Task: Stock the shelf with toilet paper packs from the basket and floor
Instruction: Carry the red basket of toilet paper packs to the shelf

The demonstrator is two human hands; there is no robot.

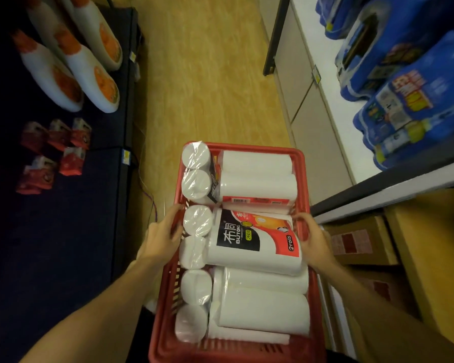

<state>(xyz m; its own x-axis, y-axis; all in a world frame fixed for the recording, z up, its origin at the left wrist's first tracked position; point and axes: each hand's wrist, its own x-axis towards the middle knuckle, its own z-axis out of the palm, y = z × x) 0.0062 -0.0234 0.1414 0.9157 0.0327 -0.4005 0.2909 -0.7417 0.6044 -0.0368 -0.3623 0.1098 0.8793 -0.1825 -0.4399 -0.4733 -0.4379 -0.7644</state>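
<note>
Middle toilet paper pack [252, 239] lies crosswise in the red basket [308, 184], printed side up, reading "BUTONG" and "2 rolls". It sits slightly above the packs around it. Left hand [163, 238] is on the pack's left end, fingers curled against the roll ends at the basket's left rim. Right hand [311, 238] is on the pack's right end, fingers bent round it just inside the right rim. Both hands are gripping that one pack.

Far pack [257, 176] lies behind it in the basket, plain white side up, red label strip along its near edge. Near pack [260, 307] lies in front, closest to the person, also white side up. More wrapped roll ends [197, 174] line the basket's left side.

Basket is over the tan floor [207, 87] in an aisle. Right: white shelf [323, 74] carrying blue wrapped packs [404, 100]; cardboard boxes [362, 242] below. Left: dark shelf [102, 205] with white-and-orange bottles [89, 74] and small red packets [71, 161].
</note>
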